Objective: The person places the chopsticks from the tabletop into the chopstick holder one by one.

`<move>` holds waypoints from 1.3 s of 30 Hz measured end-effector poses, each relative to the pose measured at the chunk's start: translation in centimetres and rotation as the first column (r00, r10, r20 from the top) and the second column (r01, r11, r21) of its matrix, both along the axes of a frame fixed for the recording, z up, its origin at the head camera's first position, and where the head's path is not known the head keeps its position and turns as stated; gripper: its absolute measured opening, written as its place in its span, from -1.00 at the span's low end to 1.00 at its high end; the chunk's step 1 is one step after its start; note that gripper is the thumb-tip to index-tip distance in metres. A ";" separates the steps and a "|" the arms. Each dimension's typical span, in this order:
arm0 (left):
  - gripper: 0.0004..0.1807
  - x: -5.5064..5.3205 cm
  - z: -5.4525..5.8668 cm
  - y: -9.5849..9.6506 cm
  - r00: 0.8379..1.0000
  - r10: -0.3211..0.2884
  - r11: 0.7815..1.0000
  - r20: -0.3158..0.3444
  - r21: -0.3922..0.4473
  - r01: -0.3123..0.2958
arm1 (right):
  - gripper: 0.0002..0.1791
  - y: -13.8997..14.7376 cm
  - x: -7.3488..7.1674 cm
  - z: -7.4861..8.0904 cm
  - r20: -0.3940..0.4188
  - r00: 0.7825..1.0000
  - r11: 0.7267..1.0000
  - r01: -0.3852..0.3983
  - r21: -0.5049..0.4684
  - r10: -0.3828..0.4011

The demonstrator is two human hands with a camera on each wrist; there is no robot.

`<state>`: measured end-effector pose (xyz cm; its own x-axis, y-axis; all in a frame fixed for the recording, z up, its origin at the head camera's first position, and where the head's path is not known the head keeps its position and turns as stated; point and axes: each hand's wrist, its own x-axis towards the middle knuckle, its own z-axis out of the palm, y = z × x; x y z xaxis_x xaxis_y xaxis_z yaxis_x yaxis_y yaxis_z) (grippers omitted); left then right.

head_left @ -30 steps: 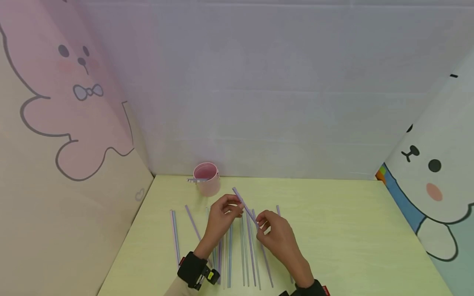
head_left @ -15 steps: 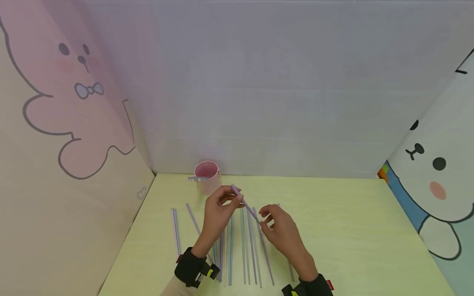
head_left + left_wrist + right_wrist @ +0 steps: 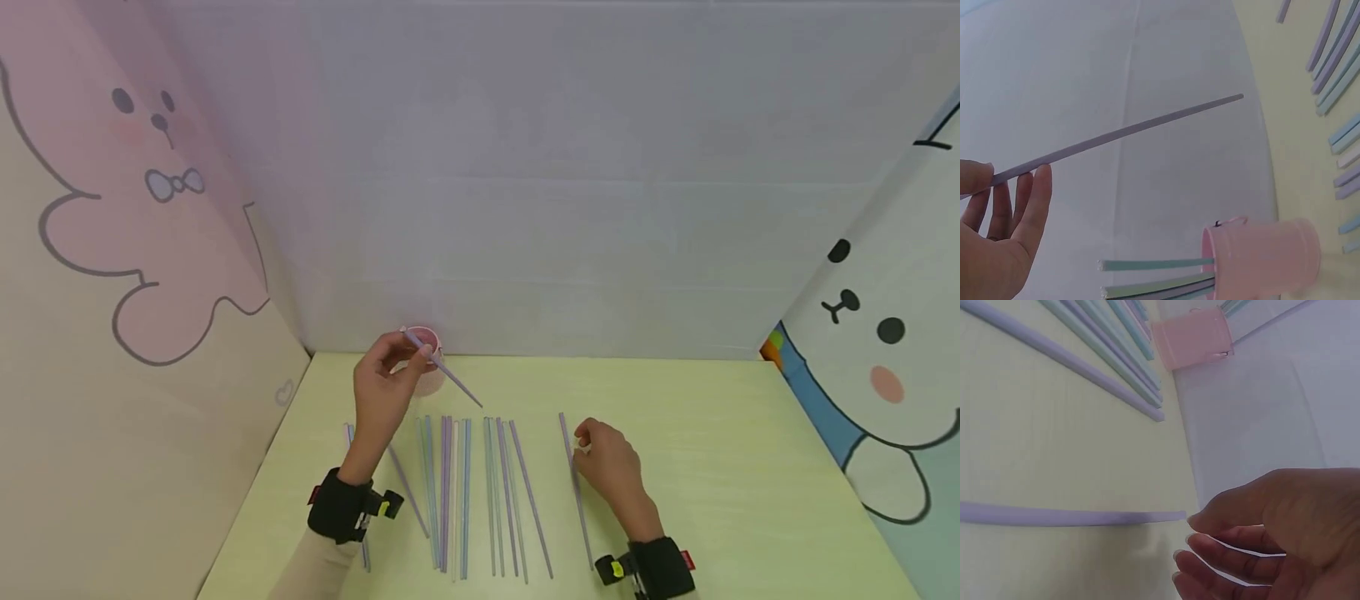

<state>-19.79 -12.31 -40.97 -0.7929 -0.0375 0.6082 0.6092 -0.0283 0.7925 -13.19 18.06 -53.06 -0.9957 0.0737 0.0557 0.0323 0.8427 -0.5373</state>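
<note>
My left hand (image 3: 381,390) pinches a thin purple stick (image 3: 1116,134) near one end, between thumb and fingers. In the head view the stick slants down to the right in front of the pink bucket (image 3: 431,384). In the left wrist view several pastel sticks (image 3: 1154,265) jut from the bucket's mouth. My right hand (image 3: 611,467) has its fingers loosely bent and holds nothing. Another purple stick (image 3: 1054,515) lies on the table just left of that hand, its far end close to the thumb tip in the right wrist view.
Purple, blue, green and pale sticks (image 3: 465,500) lie roughly side by side on the pale yellow table (image 3: 720,467), in front of the bucket. A white cloth wall (image 3: 562,208) rises behind, with printed cartoon panels at both sides.
My left hand has carried the purple stick left and away from me, in front of the bucket. My right hand has come off that stick and moved right, beside the purple stick on the table.
</note>
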 end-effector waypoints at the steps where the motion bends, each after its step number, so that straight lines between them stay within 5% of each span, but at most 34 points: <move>1: -0.82 0.0 0.6 -0.3 1.000 0.018 1.000 -0.012 -0.001 -0.018 | -0.83 0.1 0.0 -0.4 0.014 1.000 1.000 0.011 0.006 -0.011; 4: -0.82 0.1 2.3 -1.1 0.997 0.070 0.998 -0.036 0.000 -0.070 | -0.83 0.2 0.1 -1.3 0.035 0.999 0.999 0.035 0.021 -0.036; 8: -0.82 -0.7 2.5 -2.8 0.993 0.101 0.994 -0.069 0.056 -0.097 | -0.78 0.2 -0.3 -2.2 0.031 0.998 0.998 0.055 0.041 -0.056; 14: -0.82 -2.4 1.9 -5.4 0.990 0.111 0.979 -0.092 0.183 -0.093 | -0.72 -0.4 -1.0 -2.5 0.036 0.996 0.996 0.074 0.050 -0.076; 23: -0.77 -4.0 1.2 -7.7 0.980 0.196 0.944 -0.033 0.277 -0.180 | -0.70 -1.2 -0.6 -2.5 0.082 0.991 0.990 0.093 0.107 -0.102; 33: -0.72 -4.8 -1.2 -8.6 0.961 0.262 0.927 0.089 0.255 -0.276 | -0.77 -1.7 0.7 -1.2 0.212 0.974 0.992 0.055 0.116 -0.079; 39: -0.73 -5.1 -2.2 -8.9 0.959 0.257 0.931 0.122 0.235 -0.280 | -0.77 -2.0 1.3 -1.0 0.245 0.967 0.992 0.045 0.120 -0.073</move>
